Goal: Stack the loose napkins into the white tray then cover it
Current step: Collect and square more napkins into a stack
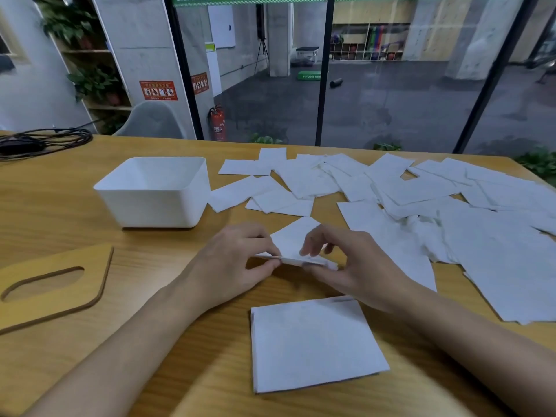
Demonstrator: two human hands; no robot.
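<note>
Both hands hold one folded napkin (296, 240) just above the wooden surface (60, 212), in the middle of the view. The left hand (237, 261) pinches its left edge, and the fingers (261, 237) are curled and closed on the paper against the thumb. The right hand (349, 266) pinches the right edge in the same way, with some fingers (313, 240) bent over the top of the napkin.

Nearer to the person, a neat stack (316, 341) of napkins lies flat on the surface, partly under the right forearm. The white tray (153, 191) stands to the left and farther back, apart from both hands, and nothing shows inside it. The wooden lid (51, 284), which has an oval slot, lies flat at the left edge, near the tray but not touching it.

Many loose napkins (421, 191) are spread over the right and far side of the surface, overlapping each other. The nearest ones lie just beside the tray's right wall. Black cables (45, 141) lie at the far left corner. Behind the surface a grey chair (153, 120) and a red fire extinguisher (218, 121) stand near a glass wall.
</note>
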